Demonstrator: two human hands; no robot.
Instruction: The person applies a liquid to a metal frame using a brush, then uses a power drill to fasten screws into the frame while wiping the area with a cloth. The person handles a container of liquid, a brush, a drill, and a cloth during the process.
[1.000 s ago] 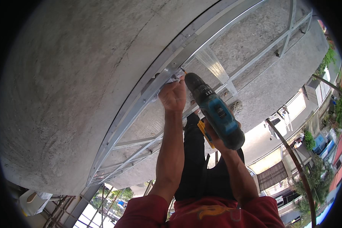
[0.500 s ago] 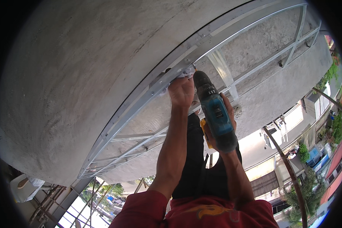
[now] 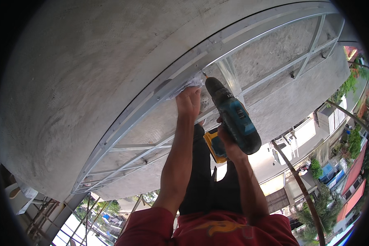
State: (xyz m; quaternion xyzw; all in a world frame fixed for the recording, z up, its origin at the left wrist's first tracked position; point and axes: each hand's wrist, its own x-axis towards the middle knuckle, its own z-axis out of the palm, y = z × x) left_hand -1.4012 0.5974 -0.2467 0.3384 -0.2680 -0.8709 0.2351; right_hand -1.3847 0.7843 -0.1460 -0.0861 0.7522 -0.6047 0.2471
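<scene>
My right hand [image 3: 230, 143] is wrapped round the grip of a teal and black cordless drill [image 3: 238, 119] with a yellow-trimmed battery [image 3: 215, 146]. The drill slants up and left. Its thin bit [image 3: 205, 75] points at a light metal frame [image 3: 151, 105]; whether the tip touches the metal is too small to tell. Left of the drill's nose, my left hand [image 3: 187, 101] is closed on a crumpled whitish plastic bag [image 3: 192, 83], held up against the frame's rail. The bag's contents and some of the fingers are hidden.
A grey concrete surface [image 3: 78, 82] curves beside the frame, with another concrete face [image 3: 270, 106] behind its struts. My dark-trousered legs [image 3: 192, 176] are below. Rusty poles [image 3: 303, 184] stand at the right, a street and buildings far below. More scaffold poles [image 3: 43, 213] are at lower left.
The drill has tilted more, its rear end swinging right, and more of the battery shows. My left hand stays at the bag by the rail. The whole view has shifted slightly.
</scene>
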